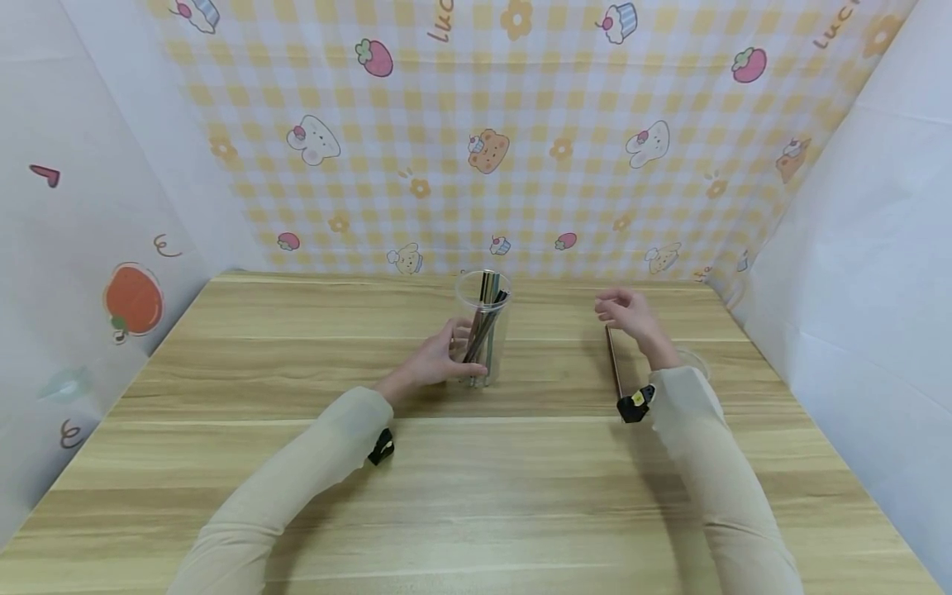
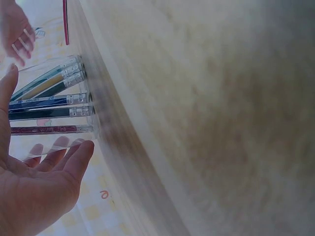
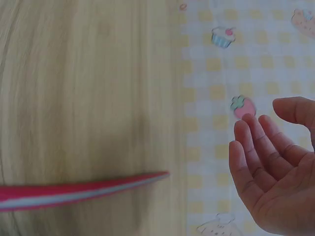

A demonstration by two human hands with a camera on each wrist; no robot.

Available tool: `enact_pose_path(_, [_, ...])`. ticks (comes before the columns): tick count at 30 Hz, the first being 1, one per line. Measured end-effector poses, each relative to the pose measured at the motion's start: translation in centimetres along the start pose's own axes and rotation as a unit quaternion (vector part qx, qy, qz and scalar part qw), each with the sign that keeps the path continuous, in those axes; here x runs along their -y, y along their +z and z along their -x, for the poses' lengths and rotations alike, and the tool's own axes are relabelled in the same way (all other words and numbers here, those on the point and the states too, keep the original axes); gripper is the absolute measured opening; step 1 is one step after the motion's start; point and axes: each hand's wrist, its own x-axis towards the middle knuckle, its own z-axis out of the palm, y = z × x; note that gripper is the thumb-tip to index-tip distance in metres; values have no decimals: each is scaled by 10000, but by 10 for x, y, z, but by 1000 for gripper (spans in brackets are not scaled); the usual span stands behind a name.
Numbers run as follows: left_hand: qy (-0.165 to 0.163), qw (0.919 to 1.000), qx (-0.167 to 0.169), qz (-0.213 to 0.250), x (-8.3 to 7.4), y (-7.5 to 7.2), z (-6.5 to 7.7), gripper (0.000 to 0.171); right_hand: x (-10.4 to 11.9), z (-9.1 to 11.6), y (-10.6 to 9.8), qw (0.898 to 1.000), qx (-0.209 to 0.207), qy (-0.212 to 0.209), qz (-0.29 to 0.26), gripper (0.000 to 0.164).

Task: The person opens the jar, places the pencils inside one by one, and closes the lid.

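Note:
A clear plastic cup [image 1: 498, 347] stands on the table with several pencils [image 1: 483, 326] leaning inside it. My left hand [image 1: 439, 357] grips the cup's left side, thumb in front and fingers round the back. Close up in the left wrist view, the pencils [image 2: 51, 113] have their eraser ends at the cup's base. My right hand [image 1: 626, 314] hovers over the table's right part, holding nothing, fingers [image 3: 263, 162] loosely bent and thumb apart. Below it a thin red pencil [image 3: 83, 191] with a pale stripe lies on the table.
A clear round rim [image 1: 697, 360] shows partly behind the right wrist. The wooden table [image 1: 476, 496] ends at a yellow checked cloth [image 1: 446, 207] at the back, with white sheets [image 1: 885, 248] on both sides. Black wrist straps [image 1: 635, 403] show under the sleeves.

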Motion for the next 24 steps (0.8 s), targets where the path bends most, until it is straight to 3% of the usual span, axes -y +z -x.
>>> enact_pose_path(12, [47,10000,2,-46,1,0,0,70,-33,-1,-9,9921,-190,955,793,32])
enact_pose_path(18, [34,9999,-22,-99,0,0,0,70,-44,-3,-10,9807,45,1273,1483,35])
enact_pose_path(24, [12,10000,-21,-81,1,0,-1,71,-47,-5,-9,9777,435,1421,1483,27])
